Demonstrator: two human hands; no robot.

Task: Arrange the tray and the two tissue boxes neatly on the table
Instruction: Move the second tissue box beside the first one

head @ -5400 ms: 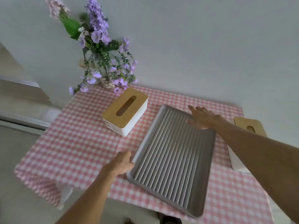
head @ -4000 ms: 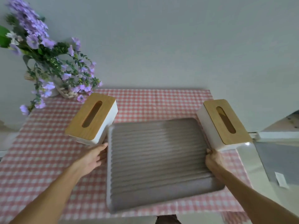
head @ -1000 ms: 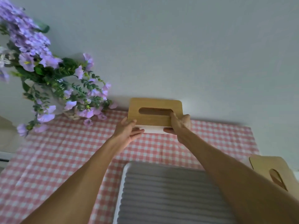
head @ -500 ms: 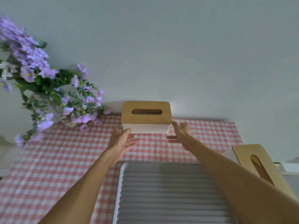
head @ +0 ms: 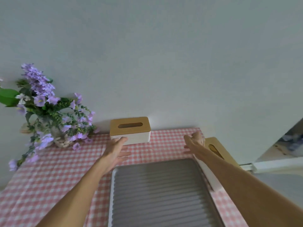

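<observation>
We judge one tissue box [head: 130, 130] placed, at frame centre against the wall. Both our left hand [head: 115, 150] and right hand [head: 194, 143] are open, empty. Next: grasp the second box [head: 216, 154], right of the tray [head: 157, 194].

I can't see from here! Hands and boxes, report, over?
Left hand and right hand open, empty. One tissue box squared against wall; second box crooked beside tray. Nothing blocking.
</observation>
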